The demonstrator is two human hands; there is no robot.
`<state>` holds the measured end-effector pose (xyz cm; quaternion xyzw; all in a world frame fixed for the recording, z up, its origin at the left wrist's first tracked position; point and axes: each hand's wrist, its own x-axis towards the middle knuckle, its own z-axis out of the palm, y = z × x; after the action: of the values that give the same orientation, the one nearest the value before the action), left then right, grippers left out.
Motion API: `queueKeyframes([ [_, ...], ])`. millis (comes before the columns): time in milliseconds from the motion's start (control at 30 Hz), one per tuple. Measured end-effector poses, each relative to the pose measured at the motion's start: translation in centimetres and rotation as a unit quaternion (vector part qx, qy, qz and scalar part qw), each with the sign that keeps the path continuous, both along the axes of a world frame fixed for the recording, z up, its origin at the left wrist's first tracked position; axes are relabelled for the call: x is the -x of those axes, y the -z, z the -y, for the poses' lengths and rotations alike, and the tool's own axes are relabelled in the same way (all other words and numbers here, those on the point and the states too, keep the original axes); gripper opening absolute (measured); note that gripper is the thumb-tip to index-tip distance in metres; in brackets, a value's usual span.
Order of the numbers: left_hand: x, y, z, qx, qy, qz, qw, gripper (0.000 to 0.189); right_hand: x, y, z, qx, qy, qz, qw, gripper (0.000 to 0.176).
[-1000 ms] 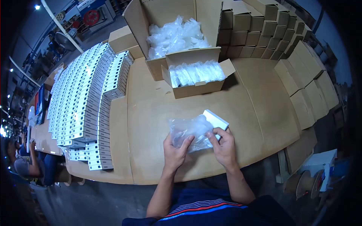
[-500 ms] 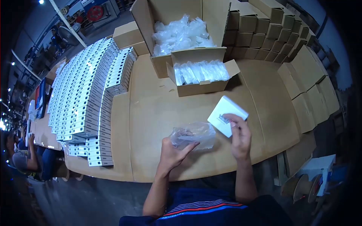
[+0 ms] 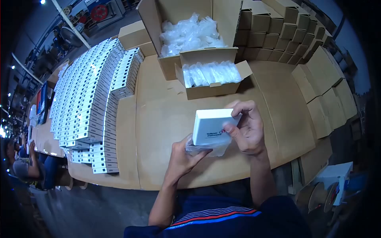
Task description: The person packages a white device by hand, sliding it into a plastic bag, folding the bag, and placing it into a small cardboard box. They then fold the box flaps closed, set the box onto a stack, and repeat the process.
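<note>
My right hand [image 3: 248, 129] pinches a flat white box [image 3: 210, 126] by its right edge, thumb on the printed face, fingers at the top. Dark lettering and a small red mark show on that face. Below it, my left hand [image 3: 184, 156] grips a clear plastic bag [image 3: 216, 150], thumb across the front. The lower edge of the white box overlaps the mouth of the bag. Behind my hands stands a small open carton [image 3: 212, 93] with a row of clear plastic-wrapped packets [image 3: 212, 74] in it.
Stacked white boxes [image 3: 85, 99] fill the left of the table [image 3: 158, 119]. A large carton [image 3: 168, 68] of clear plastic bags [image 3: 190, 35] stands at the back. Brown cartons [image 3: 274, 33] pile up back right. A seated person [image 3: 29, 164] works at far left.
My right hand has brought the white box left, over the bag, and turned it so that its lettered face shows instead of the barcode label. My left hand keeps hold of the bag.
</note>
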<state>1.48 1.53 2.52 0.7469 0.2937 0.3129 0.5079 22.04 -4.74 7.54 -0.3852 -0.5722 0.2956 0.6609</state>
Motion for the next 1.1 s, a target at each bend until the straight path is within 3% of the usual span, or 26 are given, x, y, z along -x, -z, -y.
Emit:
queueKeyframes([
  [133, 0.1, -0.2, -0.1, 0.009, -0.005, -0.006, 1.000, 0.035, -0.6, -0.3, -0.5, 0.011, -0.003, 0.045, 0.999, 0.028],
  [333, 0.3, 0.6, -0.1, 0.032, 0.011, 0.001, 0.999, 0.041, 0.2, -1.0, -1.4, 0.102, 0.078, 0.146, 0.981, 0.018],
  [467, 1.1, 2.5, -0.1, 0.205, 0.035, 0.120, 0.971, 0.038, -0.1, 0.7, -2.4, 0.147, 0.069, 0.086, 0.983, 0.021],
  [600, 0.8, 4.9, 0.6, 0.303, -0.013, 0.173, 0.937, 0.045, -0.2, 2.0, -2.5, 0.275, 0.029, 0.053, 0.960, 0.028],
  [700, 0.6, 5.4, 0.8, 0.351, -0.045, 0.200, 0.914, 0.042, 0.0, 3.6, -2.4, 0.244, -0.015, -0.106, 0.964, 0.035],
  [733, 0.6, 5.2, 0.8, 0.353, -0.066, 0.198, 0.912, 0.042, -0.3, 4.1, -2.0, 0.250, -0.026, -0.166, 0.953, 0.043],
  [833, 0.9, 5.9, 0.3, 0.341, -0.079, 0.229, 0.908, 0.042, -0.3, 6.5, -0.4, 0.228, -0.027, -0.180, 0.956, 0.042],
  [1000, 1.2, 6.0, -0.3, 0.292, -0.068, 0.199, 0.933, 0.045, 1.3, 8.6, 0.2, 0.227, 0.023, -0.204, 0.952, 0.015],
  [1100, 1.4, 6.4, -0.9, 0.249, -0.058, 0.179, 0.950, 0.051, 1.3, 9.5, 0.1, 0.204, 0.016, -0.187, 0.961, 0.015],
])
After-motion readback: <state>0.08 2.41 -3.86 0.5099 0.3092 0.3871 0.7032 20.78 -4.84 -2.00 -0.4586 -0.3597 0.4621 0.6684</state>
